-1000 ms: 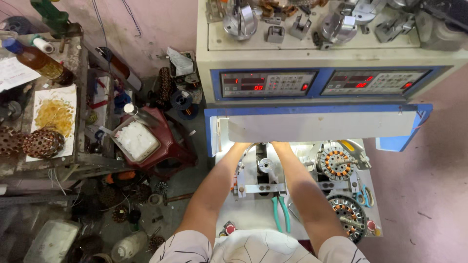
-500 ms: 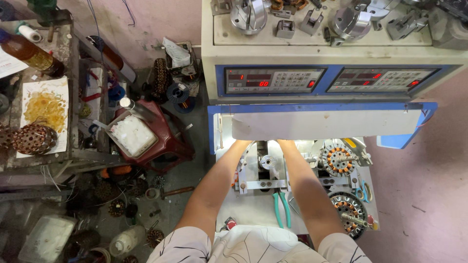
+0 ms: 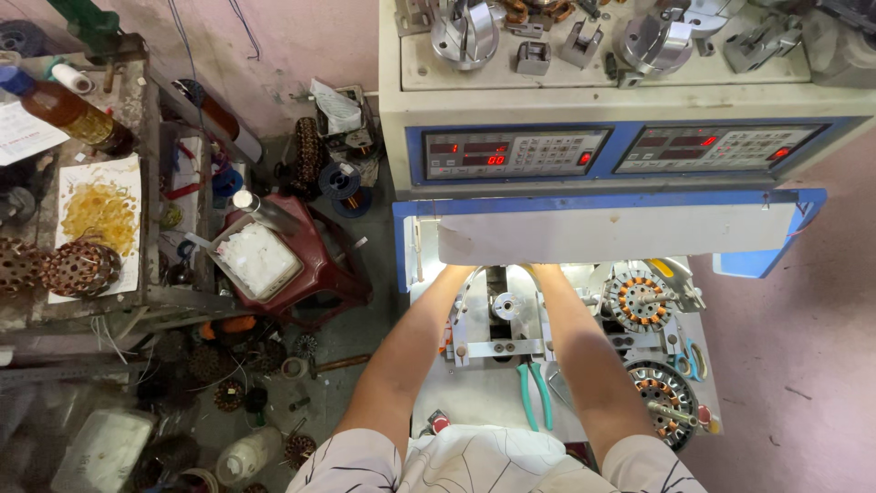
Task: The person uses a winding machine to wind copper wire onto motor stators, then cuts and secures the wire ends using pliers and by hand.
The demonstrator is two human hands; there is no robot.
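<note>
Arms are being stretched up toward twelve o'clock, under the white cover [image 3: 611, 233] of the winding machine [image 3: 620, 151]. Both hands are being hidden there, so whether the fingers are open or holding anything cannot be told. The metal spindle [image 3: 505, 306] is sitting between the forearms, with green pliers [image 3: 534, 394] at six o'clock. Careful, unseen hand work is being called for next.

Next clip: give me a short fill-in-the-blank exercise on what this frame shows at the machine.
1. Both forearms reach under the machine's pale ____, which hides the hands.
2. The pliers lying between the forearms have ____ handles.
3. The copper-wound stator sits to the ____ of the right forearm.
4. The two control panels show ____ lit digits.

Missing words: cover; green; right; red
</note>
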